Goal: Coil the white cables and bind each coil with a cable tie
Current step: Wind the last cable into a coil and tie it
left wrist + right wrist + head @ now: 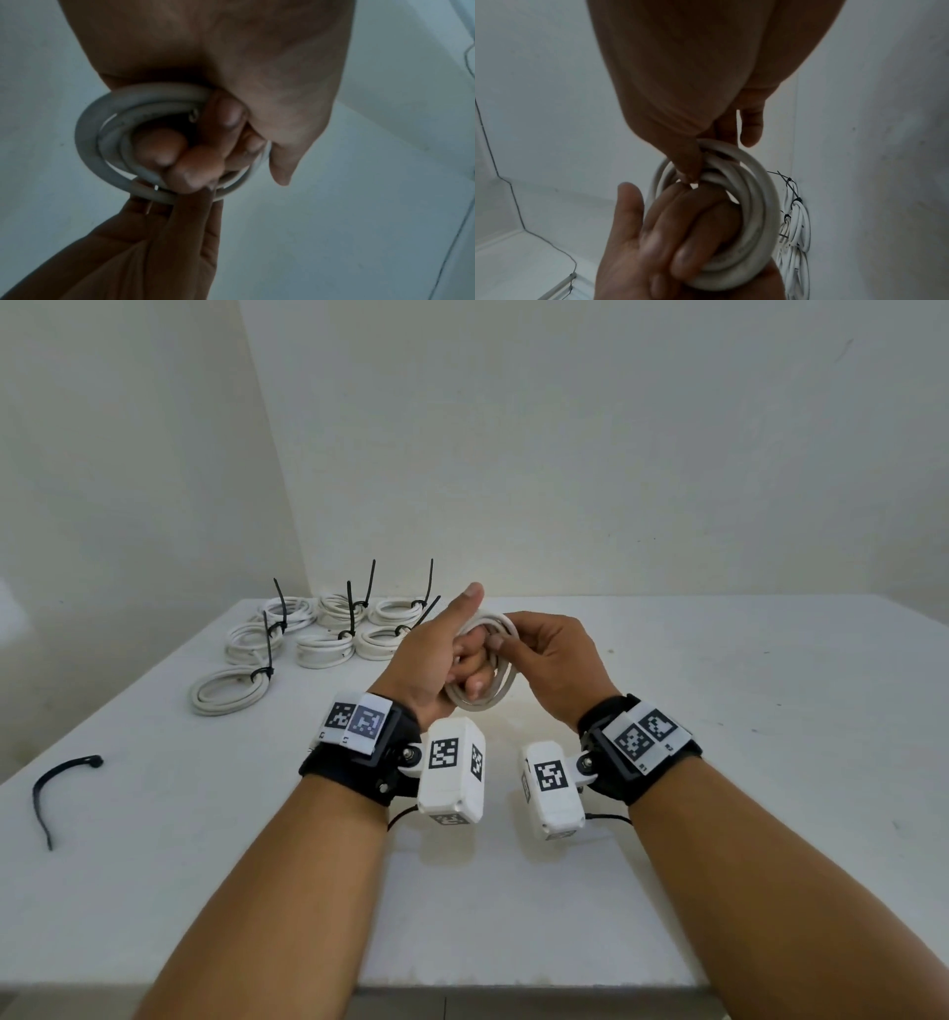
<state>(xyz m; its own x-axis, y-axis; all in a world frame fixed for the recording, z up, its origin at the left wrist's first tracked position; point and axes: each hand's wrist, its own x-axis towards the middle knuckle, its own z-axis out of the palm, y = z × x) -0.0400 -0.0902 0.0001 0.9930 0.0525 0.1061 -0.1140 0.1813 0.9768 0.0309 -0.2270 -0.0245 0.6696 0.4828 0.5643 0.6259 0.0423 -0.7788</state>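
Held up off the counter (pixel 719 711) in the middle of the head view: a white cable (pixel 493 695) already wound into a small coil of several loops. Left hand (pixel 436 654) wrapped around one side of the coil, fingers curled through the ring, thumb sticking straight up. Probably gripped this way to keep the loops stacked and stop them springing apart. Right hand (pixel 549 654) pinching the top of the coil with thumb and fingertips, likely tucking the loose end in or evening out the last turn. Coiling looks nearly finished; binding not yet begun on this one.

Upper left of the head view: a cluster of finished coils (pixel 318 639), each cinched with a black tie, tails pointing upward. Grouped away from the working area, apparently as the done pile. Lower left, lying alone on the counter: one loose black cable tie (pixel 56 788), curved, well apart from both hands, presumably meant for the coil in hand.

Seen only from the left wrist: the left fingers (pixel 205 160) passing through the centre of the ring, and what looks like a cut cable end with a glint of metal inside the loops. Seen only from the right wrist: the right thumb and fingertip (pixel 687 168) closing on the top strands, plus the finished coils along the right edge of that frame. Neither wrist view shows the loose tie; only the head view places it.
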